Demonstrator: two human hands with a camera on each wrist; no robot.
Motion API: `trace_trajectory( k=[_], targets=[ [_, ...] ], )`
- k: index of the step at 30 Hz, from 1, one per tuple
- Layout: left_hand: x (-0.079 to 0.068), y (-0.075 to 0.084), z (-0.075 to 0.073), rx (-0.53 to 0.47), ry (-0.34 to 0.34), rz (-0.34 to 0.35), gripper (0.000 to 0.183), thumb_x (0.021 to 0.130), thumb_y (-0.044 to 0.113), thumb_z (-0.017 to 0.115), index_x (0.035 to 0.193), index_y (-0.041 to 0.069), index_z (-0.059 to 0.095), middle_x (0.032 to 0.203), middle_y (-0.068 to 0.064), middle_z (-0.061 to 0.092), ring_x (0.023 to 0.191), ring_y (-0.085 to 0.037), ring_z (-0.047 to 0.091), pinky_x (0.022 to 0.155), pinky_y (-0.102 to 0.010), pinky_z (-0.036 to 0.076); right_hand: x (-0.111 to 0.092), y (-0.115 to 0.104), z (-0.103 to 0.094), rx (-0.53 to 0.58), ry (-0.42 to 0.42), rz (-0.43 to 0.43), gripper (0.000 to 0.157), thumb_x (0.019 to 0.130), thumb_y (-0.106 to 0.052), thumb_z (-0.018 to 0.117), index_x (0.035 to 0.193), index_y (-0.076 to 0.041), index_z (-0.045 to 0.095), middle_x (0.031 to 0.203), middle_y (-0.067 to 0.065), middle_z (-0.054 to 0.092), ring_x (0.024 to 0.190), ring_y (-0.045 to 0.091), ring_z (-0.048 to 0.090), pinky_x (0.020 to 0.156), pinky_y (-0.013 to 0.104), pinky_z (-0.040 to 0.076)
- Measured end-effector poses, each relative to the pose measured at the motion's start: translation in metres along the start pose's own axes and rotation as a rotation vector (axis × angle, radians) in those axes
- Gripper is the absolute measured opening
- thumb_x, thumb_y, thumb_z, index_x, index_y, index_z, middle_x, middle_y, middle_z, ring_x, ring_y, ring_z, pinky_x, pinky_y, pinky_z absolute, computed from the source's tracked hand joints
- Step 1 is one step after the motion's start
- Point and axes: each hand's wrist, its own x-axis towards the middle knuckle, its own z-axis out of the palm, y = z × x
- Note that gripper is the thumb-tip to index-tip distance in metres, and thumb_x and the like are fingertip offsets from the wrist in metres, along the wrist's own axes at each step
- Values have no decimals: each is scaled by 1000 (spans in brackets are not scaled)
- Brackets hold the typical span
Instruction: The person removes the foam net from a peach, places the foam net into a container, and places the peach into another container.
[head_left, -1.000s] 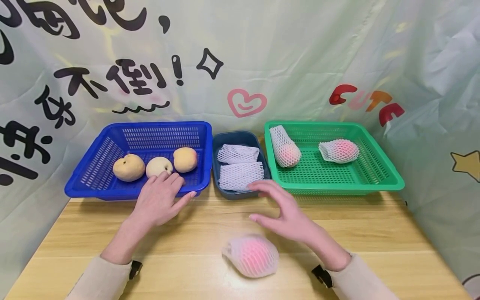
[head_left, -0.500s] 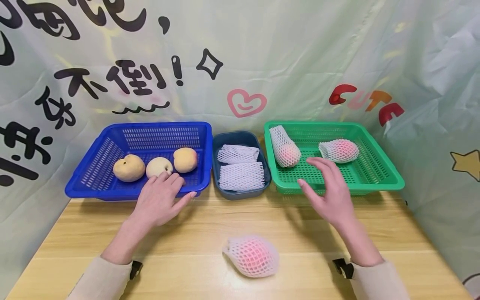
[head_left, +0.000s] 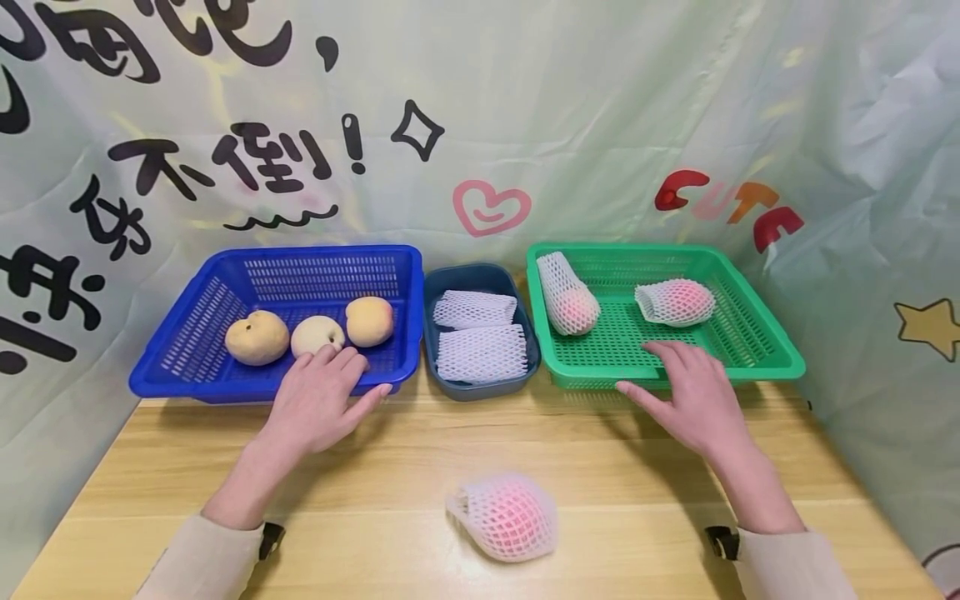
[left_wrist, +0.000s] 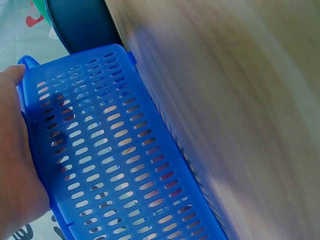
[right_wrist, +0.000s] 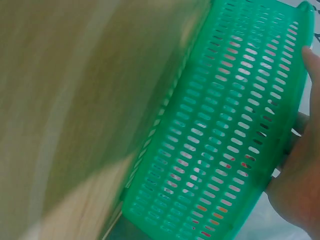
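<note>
My left hand (head_left: pixel 318 404) rests over the front rim of the blue basket (head_left: pixel 225 388), fingers reaching inside near a pale peach (head_left: pixel 311 333), with the thumb along the rim. A yellow peach (head_left: pixel 257 340) and another peach (head_left: pixel 369 321) lie in the same basket. My right hand (head_left: pixel 697 404) lies over the front rim of the green basket (head_left: pixel 600 375), fingers inside and holding no fruit. That basket contains a fruit in a white foam net (head_left: pixel 573 308) and a second netted pink fruit (head_left: pixel 678 302). On the table in front sits another netted pink fruit (head_left: pixel 510 517).
Between the baskets stands a dark blue tray (head_left: pixel 480 392) with white foam nets (head_left: pixel 483 354) in it. Behind everything hangs a pale printed cloth (head_left: pixel 600 125). The wooden table (head_left: pixel 375 533) runs across the front.
My right hand has moved right from above the dark blue tray to the green basket's front rim, lowering onto it. My left hand and the fruits stay in place.
</note>
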Motion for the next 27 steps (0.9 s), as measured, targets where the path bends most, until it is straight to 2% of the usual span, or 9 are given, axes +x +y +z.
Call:
trace_trajectory(
  k=[3, 5, 11, 20, 23, 27],
  targets=[
    [0, 0, 1, 0, -5, -3, 47, 99, 57, 57, 89, 11, 59, 93, -8, 64, 92, -33, 59, 73, -46, 44, 0, 4, 2, -55, -69, 14, 74, 90, -59, 73, 134, 0, 61, 130, 23, 62, 126, 47, 51, 103, 67, 34],
    [0, 0, 0, 0, -11, -5, 47, 99, 57, 57, 89, 11, 60, 94, -7, 64, 92, -33, 59, 73, -47, 44, 0, 5, 3, -73, -89, 17, 72, 92, -60, 71, 129, 0, 63, 126, 22, 64, 124, 45, 52, 101, 66, 33],
    [-1, 0, -1, 0, -20, -13, 46, 99, 55, 57, 90, 11, 61, 95, -8, 65, 93, -33, 58, 74, -47, 44, 1, 5, 3, -106, -102, 10, 62, 97, -59, 64, 118, -1, 65, 116, 18, 65, 113, 42, 53, 93, 61, 36],
    [0, 0, -5, -10, -38, -7, 45, 101, 54, 57, 91, 10, 60, 96, -8, 64, 93, -33, 59, 74, -48, 45, 2, 6, 3, -121, -117, 1, 60, 100, -57, 60, 115, 2, 64, 112, 18, 64, 107, 41, 53, 88, 58, 38],
    [0, 1, -5, -31, -46, -15, 45, 101, 54, 57, 98, 9, 65, 102, -8, 66, 99, -33, 60, 77, -48, 47, 1, 7, 3, -119, -111, 2, 60, 100, -57, 61, 115, 2, 64, 111, 18, 64, 106, 41, 54, 86, 57, 38],
    [0, 2, -5, -71, -29, -29, 52, 100, 55, 59, 117, 6, 65, 113, -10, 66, 107, -33, 61, 83, -50, 47, 1, 7, 4, -111, -104, 2, 59, 100, -56, 61, 114, 1, 64, 110, 17, 64, 105, 40, 54, 85, 56, 37]
  ],
)
